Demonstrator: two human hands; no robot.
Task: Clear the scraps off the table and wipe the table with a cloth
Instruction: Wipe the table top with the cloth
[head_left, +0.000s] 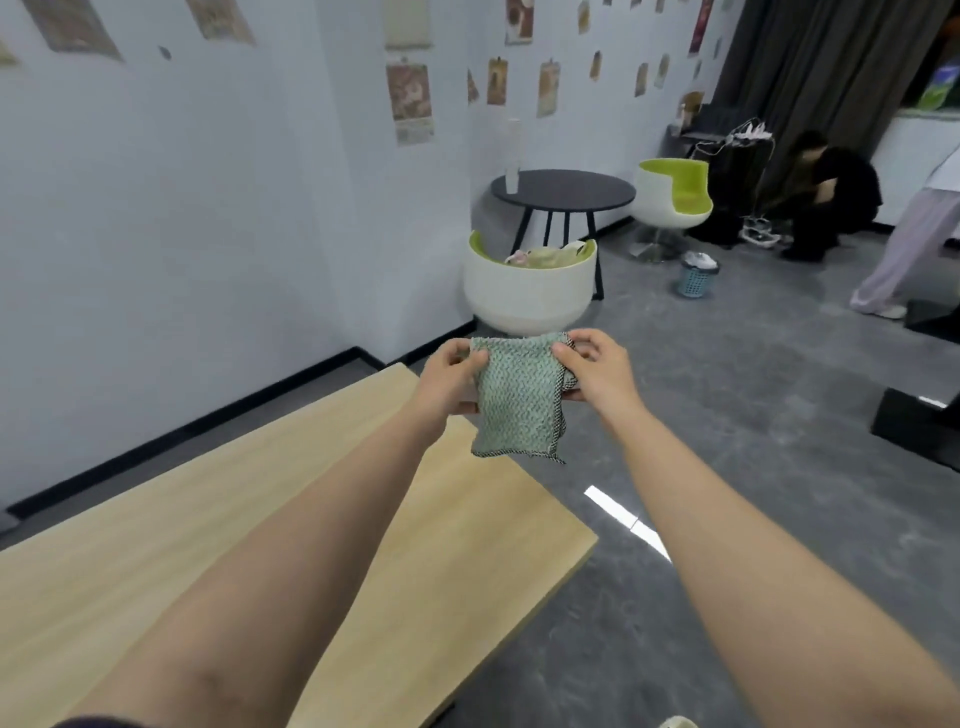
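Hanging in the air between both hands, the cloth (519, 397) is a pale green knit with a zigzag weave and a thin dark stitched border along its lower and right edges. It is doubled over or bunched at the top, its upper edge stretched between the two grips, and the rest droops in a rough rectangle with one bottom corner pointing down to the right. It is held clear above the far end of the wooden surface (182, 545), touching nothing else, with grey floor showing behind its lower right part.

The left hand (449, 374) pinches the upper left corner of the cloth, thumb on the near face and fingers curled behind it. The right hand (592, 366) pinches the upper right corner in much the same way, its fingers bent round the dark-edged fold and the thumb pressing on top. Both bare forearms reach forward from the bottom of the view, the left one crossing above the light wood, the right one out over the floor beside the surface's edge. The wrists are about level and near each other, with only the width of the cloth between them.

Beyond the hands stands a white tub chair (530, 291) with a green lining, just past the end of the surface.
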